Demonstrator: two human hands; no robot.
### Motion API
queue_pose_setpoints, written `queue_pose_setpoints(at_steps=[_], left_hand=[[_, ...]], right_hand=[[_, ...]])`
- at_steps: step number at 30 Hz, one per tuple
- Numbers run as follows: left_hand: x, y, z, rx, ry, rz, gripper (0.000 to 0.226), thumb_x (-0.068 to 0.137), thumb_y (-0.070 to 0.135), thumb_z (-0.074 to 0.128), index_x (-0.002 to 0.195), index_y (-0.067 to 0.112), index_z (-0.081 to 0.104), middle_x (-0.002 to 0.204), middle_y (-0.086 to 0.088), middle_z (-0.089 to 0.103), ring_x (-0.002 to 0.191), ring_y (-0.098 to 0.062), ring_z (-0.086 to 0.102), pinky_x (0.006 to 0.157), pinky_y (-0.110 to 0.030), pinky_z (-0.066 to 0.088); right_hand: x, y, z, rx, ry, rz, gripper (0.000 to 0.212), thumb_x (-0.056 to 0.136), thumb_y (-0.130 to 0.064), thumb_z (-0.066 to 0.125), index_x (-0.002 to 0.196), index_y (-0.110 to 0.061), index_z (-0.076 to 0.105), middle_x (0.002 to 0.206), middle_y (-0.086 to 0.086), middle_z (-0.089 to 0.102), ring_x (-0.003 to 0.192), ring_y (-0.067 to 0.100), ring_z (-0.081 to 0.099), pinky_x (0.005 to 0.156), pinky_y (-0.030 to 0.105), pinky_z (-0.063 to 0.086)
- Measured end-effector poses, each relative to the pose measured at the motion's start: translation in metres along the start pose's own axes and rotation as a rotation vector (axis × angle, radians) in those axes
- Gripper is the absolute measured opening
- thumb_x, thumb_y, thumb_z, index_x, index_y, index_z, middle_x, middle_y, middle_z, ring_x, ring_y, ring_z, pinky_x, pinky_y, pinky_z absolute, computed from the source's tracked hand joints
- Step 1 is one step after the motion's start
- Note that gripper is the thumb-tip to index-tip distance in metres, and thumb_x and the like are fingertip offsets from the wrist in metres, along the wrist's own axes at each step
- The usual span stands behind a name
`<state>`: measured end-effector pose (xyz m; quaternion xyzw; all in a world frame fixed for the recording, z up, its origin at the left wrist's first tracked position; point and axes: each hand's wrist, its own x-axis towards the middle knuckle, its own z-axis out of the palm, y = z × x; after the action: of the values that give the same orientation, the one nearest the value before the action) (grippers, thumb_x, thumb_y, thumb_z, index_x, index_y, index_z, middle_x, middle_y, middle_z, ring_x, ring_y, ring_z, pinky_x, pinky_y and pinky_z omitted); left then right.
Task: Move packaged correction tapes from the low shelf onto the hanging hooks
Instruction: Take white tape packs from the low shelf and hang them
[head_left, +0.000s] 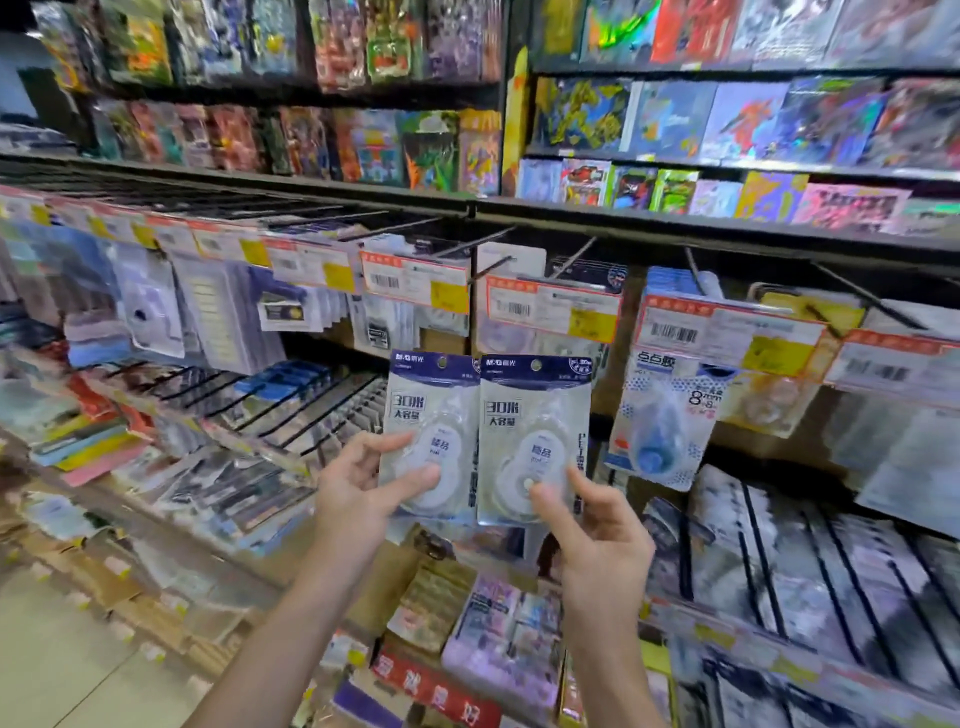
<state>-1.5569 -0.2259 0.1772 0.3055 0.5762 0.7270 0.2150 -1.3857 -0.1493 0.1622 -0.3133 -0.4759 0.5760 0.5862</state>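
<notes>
On your far left, stacked stationery (88, 441) lies on a shelf beneath a row of black hanging hooks (291, 395). Your left hand (358, 499) is raised, thumb across the front and fingers behind the lower part of the left correction tape pack (434, 415), pinching it upright. Its right edge meets the right correction tape pack (535, 431), which your right hand (597, 540) pinches at the bottom, thumb on the front near the white tape wheel. Both packs are held in the air in front of the price tags (553, 306) on the hook ends. Further right, a blue glue tape pack (660, 415) hangs from a hook.
</notes>
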Motion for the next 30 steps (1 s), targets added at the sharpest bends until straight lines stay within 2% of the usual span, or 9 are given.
queue_pose_setpoints(at_steps=[4,8,12,15,18,21,25,28,30], left_hand=[[0.014,-0.006,0.001,0.007,-0.048,-0.013,0.042,0.053,0.032,0.095,0.088,0.034,0.072,0.112,0.0,0.074,0.112,-0.023,0.068,0.102,-0.055,0.048],[0.025,-0.015,0.008,0.008,-0.114,-0.029,0.038,0.058,0.023,0.091,0.089,0.031,0.071,0.109,0.005,0.074,0.11,-0.021,0.068,0.098,-0.049,0.051],[0.035,-0.018,0.011,-0.044,-0.14,-0.073,0.043,0.057,0.012,0.087,0.096,0.015,0.069,0.099,0.01,0.075,0.107,-0.026,0.068,0.094,-0.048,0.054],[0.049,-0.02,0.004,-0.067,-0.178,-0.075,0.041,0.053,0.022,0.093,0.089,0.027,0.073,0.109,0.001,0.074,0.11,-0.029,0.068,0.098,-0.057,0.05],[0.06,-0.018,0.002,-0.077,-0.24,-0.056,0.044,0.054,0.023,0.095,0.092,0.022,0.071,0.109,-0.001,0.074,0.107,-0.028,0.069,0.099,-0.057,0.05],[0.066,-0.014,0.002,-0.089,-0.269,-0.037,0.04,0.061,0.015,0.084,0.098,0.014,0.068,0.107,0.002,0.075,0.108,-0.022,0.069,0.102,-0.053,0.049],[0.072,-0.015,-0.002,-0.094,-0.295,-0.027,0.03,0.064,0.018,0.083,0.091,0.024,0.071,0.107,-0.002,0.074,0.107,-0.023,0.069,0.1,-0.051,0.051],[0.077,-0.019,-0.004,-0.105,-0.308,-0.016,0.033,0.068,0.012,0.082,0.097,0.015,0.067,0.11,-0.006,0.073,0.108,-0.026,0.068,0.101,-0.052,0.05],[0.081,-0.021,-0.004,-0.113,-0.311,-0.009,0.036,0.067,0.012,0.085,0.098,0.013,0.067,0.112,-0.008,0.072,0.111,-0.026,0.067,0.102,-0.052,0.049]], right_hand=[[0.0,-0.006,0.007,0.032,0.057,-0.01,0.016,0.077,-0.003,0.081,0.078,-0.018,0.074,0.101,-0.015,0.076,0.099,0.001,0.069,0.08,0.01,0.051],[-0.003,-0.008,0.016,0.063,0.084,-0.01,0.02,0.074,0.002,0.081,0.074,-0.016,0.072,0.093,-0.016,0.077,0.091,-0.005,0.069,0.074,0.008,0.051],[-0.005,-0.009,0.029,0.063,0.133,-0.045,0.021,0.071,0.01,0.079,0.074,-0.01,0.07,0.082,-0.014,0.077,0.076,-0.005,0.068,0.07,0.008,0.051],[-0.001,-0.011,0.036,0.034,0.189,-0.101,0.015,0.066,-0.007,0.082,0.067,-0.021,0.077,0.087,-0.015,0.077,0.084,-0.003,0.07,0.073,0.009,0.052],[0.002,-0.015,0.041,0.006,0.238,-0.133,0.017,0.06,-0.021,0.081,0.071,-0.034,0.079,0.09,-0.014,0.077,0.088,0.002,0.071,0.077,0.015,0.054],[0.004,-0.017,0.045,-0.032,0.256,-0.165,0.013,0.062,-0.023,0.081,0.074,-0.026,0.078,0.085,-0.011,0.077,0.082,0.002,0.07,0.073,0.015,0.054],[0.009,-0.02,0.047,-0.059,0.265,-0.187,0.019,0.069,-0.019,0.08,0.087,-0.022,0.076,0.078,-0.011,0.073,0.075,0.002,0.065,0.071,0.014,0.052],[0.015,-0.022,0.046,-0.111,0.257,-0.195,0.018,0.073,-0.026,0.082,0.09,-0.03,0.08,0.077,-0.006,0.064,0.076,0.008,0.058,0.073,0.023,0.053],[0.017,-0.023,0.047,-0.129,0.259,-0.194,0.021,0.073,-0.03,0.082,0.094,-0.028,0.079,0.08,-0.007,0.067,0.079,0.011,0.059,0.077,0.031,0.055]])
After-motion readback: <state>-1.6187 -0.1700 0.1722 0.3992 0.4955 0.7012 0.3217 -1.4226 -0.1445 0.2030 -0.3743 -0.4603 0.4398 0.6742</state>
